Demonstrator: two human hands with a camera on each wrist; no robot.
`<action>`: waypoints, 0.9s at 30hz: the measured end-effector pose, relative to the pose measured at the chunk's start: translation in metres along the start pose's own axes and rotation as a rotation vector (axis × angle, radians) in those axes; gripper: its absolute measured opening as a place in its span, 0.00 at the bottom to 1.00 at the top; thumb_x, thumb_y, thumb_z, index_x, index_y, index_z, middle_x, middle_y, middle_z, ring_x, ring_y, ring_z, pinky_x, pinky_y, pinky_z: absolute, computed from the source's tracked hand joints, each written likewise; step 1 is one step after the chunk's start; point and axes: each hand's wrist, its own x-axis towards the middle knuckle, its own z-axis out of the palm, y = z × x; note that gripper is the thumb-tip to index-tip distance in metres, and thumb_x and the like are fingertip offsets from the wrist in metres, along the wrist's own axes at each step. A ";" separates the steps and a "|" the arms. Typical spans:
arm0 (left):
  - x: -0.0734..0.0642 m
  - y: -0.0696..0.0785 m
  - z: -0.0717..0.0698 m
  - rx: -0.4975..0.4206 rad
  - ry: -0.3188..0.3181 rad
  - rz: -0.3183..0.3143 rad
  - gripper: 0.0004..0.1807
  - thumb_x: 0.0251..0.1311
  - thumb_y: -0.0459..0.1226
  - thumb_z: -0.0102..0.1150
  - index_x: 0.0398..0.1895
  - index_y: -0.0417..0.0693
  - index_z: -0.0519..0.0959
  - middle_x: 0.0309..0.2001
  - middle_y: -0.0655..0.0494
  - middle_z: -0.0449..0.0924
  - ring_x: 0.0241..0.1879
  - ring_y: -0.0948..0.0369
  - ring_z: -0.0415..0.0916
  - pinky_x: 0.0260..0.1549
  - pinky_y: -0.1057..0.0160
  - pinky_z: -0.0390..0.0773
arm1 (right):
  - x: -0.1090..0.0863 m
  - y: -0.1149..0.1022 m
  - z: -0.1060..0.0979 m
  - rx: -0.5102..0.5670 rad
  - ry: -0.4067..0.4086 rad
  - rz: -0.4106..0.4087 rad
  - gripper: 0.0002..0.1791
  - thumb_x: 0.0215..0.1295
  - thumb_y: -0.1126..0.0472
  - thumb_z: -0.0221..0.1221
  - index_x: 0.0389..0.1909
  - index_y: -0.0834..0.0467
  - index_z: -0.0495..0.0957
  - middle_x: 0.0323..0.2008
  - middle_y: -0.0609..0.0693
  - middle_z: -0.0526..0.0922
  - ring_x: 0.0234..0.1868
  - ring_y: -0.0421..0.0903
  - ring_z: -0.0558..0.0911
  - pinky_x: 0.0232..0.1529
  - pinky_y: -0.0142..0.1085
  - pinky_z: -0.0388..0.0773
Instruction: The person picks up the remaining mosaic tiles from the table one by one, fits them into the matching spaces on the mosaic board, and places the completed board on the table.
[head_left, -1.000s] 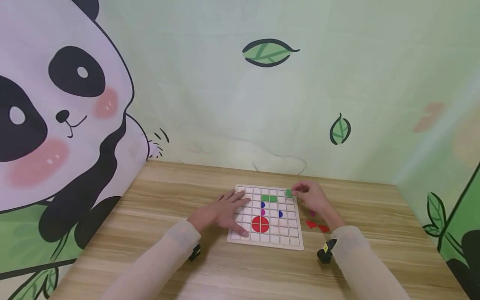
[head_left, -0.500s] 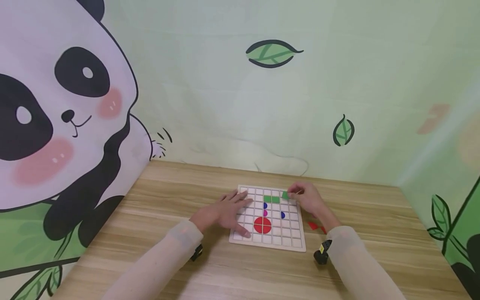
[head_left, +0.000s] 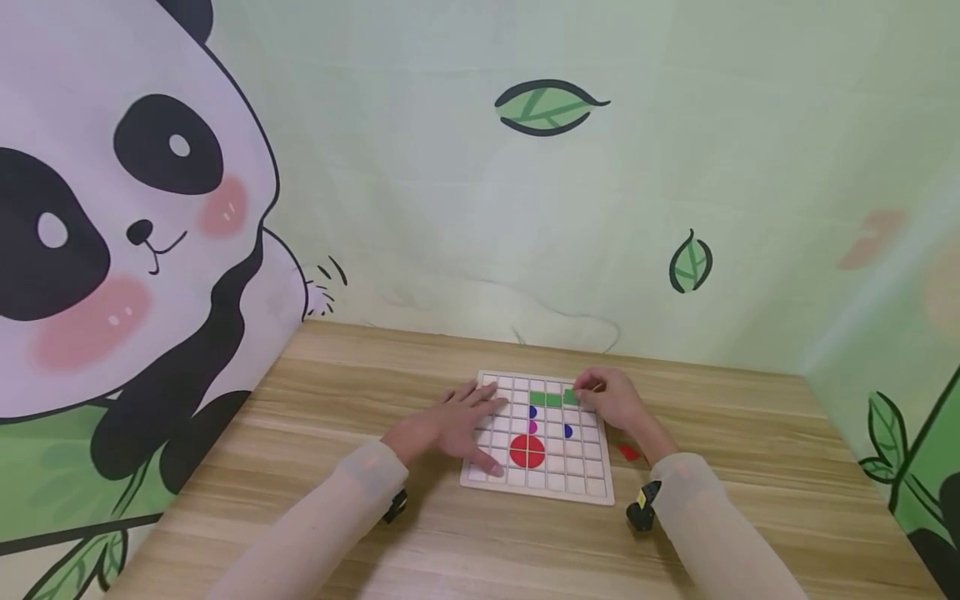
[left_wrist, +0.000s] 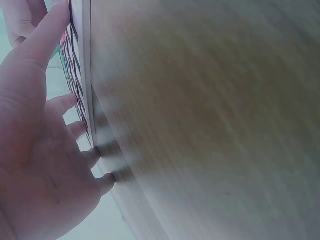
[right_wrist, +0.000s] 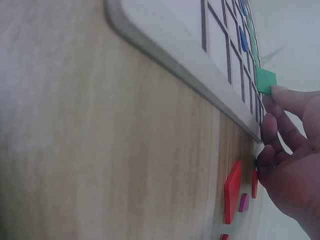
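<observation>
A white square board [head_left: 537, 493] with a grid of cells lies on the table. My left hand [head_left: 459, 423] rests spread out on its left side, fingers straight. With thumb and fingertips my right hand [head_left: 617, 398] pinches a green square tile [right_wrist: 266, 81] at the board's far right, close over the cells. Left of it, two green squares [head_left: 545, 400] sit side by side in the grid. Below them are a blue half-disc [head_left: 533, 412], a pink half-disc [head_left: 532, 427] and another blue half-disc [head_left: 567, 432]. Quarter pieces form a red circle [head_left: 527, 452] nearer the front.
Red pieces [right_wrist: 232, 192] and a small magenta piece [right_wrist: 244, 203] lie on the wooden table [head_left: 517, 550] right of the board, partly behind the right hand in the head view. A printed backdrop [head_left: 420, 208] with a panda stands behind the table.
My right hand has carried the green tile leftward and slightly nearer, from the board's far right corner toward the two green squares. The left hand stays on the board; the head view shifts slightly.
</observation>
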 end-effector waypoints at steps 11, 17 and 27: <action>0.001 0.001 -0.001 0.005 -0.008 0.004 0.66 0.49 0.76 0.67 0.87 0.62 0.51 0.88 0.53 0.38 0.85 0.44 0.31 0.80 0.37 0.41 | -0.002 0.002 -0.001 -0.037 -0.044 0.010 0.05 0.76 0.63 0.63 0.48 0.55 0.85 0.45 0.53 0.83 0.49 0.53 0.77 0.52 0.44 0.75; 0.001 0.001 -0.001 0.008 -0.006 0.010 0.66 0.50 0.76 0.67 0.87 0.61 0.51 0.88 0.52 0.38 0.85 0.43 0.32 0.80 0.36 0.41 | -0.002 0.001 0.003 -0.035 -0.038 0.021 0.05 0.76 0.64 0.63 0.47 0.57 0.84 0.44 0.54 0.83 0.46 0.52 0.77 0.48 0.42 0.76; 0.003 0.001 0.002 0.001 0.003 0.009 0.66 0.49 0.76 0.67 0.87 0.62 0.51 0.88 0.54 0.39 0.85 0.44 0.32 0.79 0.35 0.42 | -0.002 0.000 0.003 -0.045 -0.038 0.017 0.04 0.75 0.64 0.62 0.46 0.59 0.83 0.43 0.53 0.82 0.45 0.51 0.77 0.48 0.42 0.76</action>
